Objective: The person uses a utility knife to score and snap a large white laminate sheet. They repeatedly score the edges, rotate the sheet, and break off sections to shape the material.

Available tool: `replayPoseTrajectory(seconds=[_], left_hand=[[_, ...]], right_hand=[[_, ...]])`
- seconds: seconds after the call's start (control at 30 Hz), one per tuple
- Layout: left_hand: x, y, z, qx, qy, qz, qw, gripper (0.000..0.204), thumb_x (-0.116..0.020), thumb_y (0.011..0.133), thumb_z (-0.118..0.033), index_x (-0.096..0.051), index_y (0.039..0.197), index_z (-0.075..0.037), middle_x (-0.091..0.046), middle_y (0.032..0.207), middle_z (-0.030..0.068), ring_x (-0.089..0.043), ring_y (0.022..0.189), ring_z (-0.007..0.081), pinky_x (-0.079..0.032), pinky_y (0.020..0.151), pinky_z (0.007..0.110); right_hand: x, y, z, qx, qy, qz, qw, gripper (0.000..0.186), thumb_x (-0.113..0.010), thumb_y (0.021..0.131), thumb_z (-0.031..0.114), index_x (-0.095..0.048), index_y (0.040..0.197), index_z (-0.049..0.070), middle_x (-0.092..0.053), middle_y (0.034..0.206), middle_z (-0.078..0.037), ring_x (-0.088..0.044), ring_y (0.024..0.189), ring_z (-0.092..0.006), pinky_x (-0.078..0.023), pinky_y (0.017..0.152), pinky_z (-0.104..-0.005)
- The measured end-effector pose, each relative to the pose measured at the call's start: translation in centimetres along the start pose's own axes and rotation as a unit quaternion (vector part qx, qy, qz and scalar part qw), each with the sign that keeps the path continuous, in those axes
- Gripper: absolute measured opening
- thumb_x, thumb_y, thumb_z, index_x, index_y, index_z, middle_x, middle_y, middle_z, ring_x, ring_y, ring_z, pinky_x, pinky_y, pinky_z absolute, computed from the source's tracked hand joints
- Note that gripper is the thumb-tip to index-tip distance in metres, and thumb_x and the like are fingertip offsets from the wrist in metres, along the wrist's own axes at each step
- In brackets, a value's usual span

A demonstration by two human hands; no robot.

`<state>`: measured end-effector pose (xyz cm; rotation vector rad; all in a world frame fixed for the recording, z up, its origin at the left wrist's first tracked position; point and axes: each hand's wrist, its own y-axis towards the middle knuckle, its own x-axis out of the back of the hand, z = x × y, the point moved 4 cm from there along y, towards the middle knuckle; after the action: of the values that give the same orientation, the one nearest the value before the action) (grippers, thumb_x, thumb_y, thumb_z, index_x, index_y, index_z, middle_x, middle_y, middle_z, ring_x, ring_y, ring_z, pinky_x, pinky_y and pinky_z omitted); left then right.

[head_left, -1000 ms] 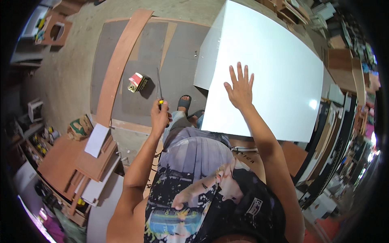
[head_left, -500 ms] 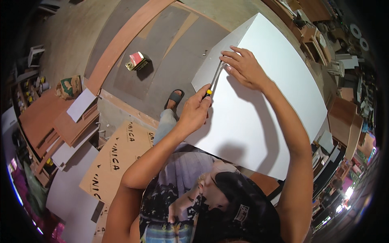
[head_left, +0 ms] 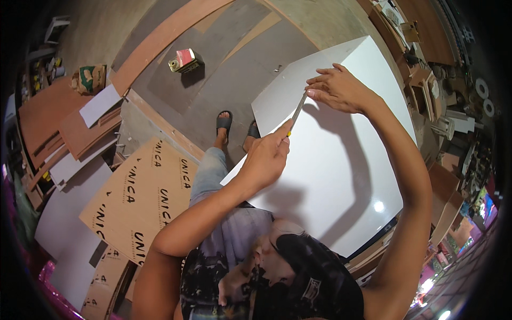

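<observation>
A large white laminate-faced panel box point(head_left: 336, 176) stands in front of me, its top face wide and glossy and a side face turned to the left. Around the yellow-and-black handle of a long, flat metal file point(head_left: 299, 111) my left hand point(head_left: 265, 160) is closed. The file lies along the left edge of the top face. At its far end, my right hand point(head_left: 341, 90) pinches the tip between thumb and fingers, with the other fingers stretched out over the edge. Most of the handle is hidden in my left hand.
A red, dark and gold can point(head_left: 186, 60) stands on grey sheets on the floor to the left. Printed brown cardboard point(head_left: 144, 192) lies at the lower left. Stacked wood boards point(head_left: 88, 125) and a paper bag point(head_left: 89, 80) are farther left. Wood scraps point(head_left: 426, 90) crowd the right.
The view has shifted, and both hands and the file appear farther right. The white box is turned somewhat, and both of my feet now show. Both hands remain on the file.
</observation>
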<state>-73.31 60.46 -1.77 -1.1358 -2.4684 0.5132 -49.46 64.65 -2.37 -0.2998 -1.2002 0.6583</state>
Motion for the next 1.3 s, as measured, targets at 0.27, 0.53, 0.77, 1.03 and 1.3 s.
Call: replayPoseTrajectory(seconds=[0.27,0.53,0.77,1.03,1.3], left_hand=[[0.3,1.7,0.0,0.053,-0.003,0.011,0.999,0.046,-0.044,0.097,-0.013,-0.047,0.139,0.005,-0.062,0.077,0.0250,-0.065,0.068,0.0309,-0.049,0.069,0.039],[-0.5,-0.5,1.3,-0.065,0.009,-0.069,0.995,0.044,-0.044,0.096,-0.008,-0.047,0.138,0.007,-0.060,0.074,0.0244,-0.064,0.067,0.0306,-0.048,0.066,0.037],[-0.5,-1.9,1.3,-0.182,0.104,-0.134,0.969,0.044,-0.052,0.092,-0.003,-0.049,0.133,0.012,-0.057,0.065,0.0229,-0.058,0.058,0.0383,-0.049,0.061,0.047],[0.3,-3.4,0.1,-0.145,0.085,-0.093,0.981,0.039,-0.046,0.095,-0.004,-0.051,0.131,0.010,-0.060,0.075,0.0256,-0.061,0.068,0.0359,-0.047,0.069,0.042],[0.1,-5.9,0.6,-0.175,0.173,-0.124,0.961,0.040,-0.054,0.090,-0.001,-0.055,0.127,0.013,-0.056,0.064,0.0175,-0.062,0.058,0.0365,-0.051,0.065,0.047]], right_hand=[[-0.2,3.4,-0.6,-0.045,-0.037,0.123,0.991,0.082,-0.018,0.098,0.070,-0.075,0.111,0.012,-0.066,0.124,-0.014,-0.046,0.136,-0.0316,-0.017,0.118,-0.0604],[-1.0,2.7,0.2,-0.032,-0.038,0.036,0.998,0.089,-0.010,0.096,0.073,-0.074,0.113,0.013,-0.071,0.110,-0.015,-0.040,0.140,-0.0331,-0.009,0.119,-0.0632],[0.1,2.5,2.4,-0.020,-0.014,0.091,0.996,0.096,-0.010,0.093,0.077,-0.077,0.105,0.009,-0.070,0.106,-0.019,-0.040,0.140,-0.0341,-0.006,0.119,-0.0632],[0.1,3.5,2.5,-0.038,-0.001,0.121,0.992,0.100,-0.009,0.092,0.079,-0.078,0.099,0.007,-0.069,0.110,-0.021,-0.040,0.140,-0.0325,-0.006,0.120,-0.0610],[-1.3,2.9,4.2,-0.068,0.016,0.154,0.986,0.095,-0.008,0.091,0.079,-0.076,0.110,0.016,-0.067,0.116,-0.020,-0.043,0.136,-0.0329,-0.005,0.120,-0.0607]])
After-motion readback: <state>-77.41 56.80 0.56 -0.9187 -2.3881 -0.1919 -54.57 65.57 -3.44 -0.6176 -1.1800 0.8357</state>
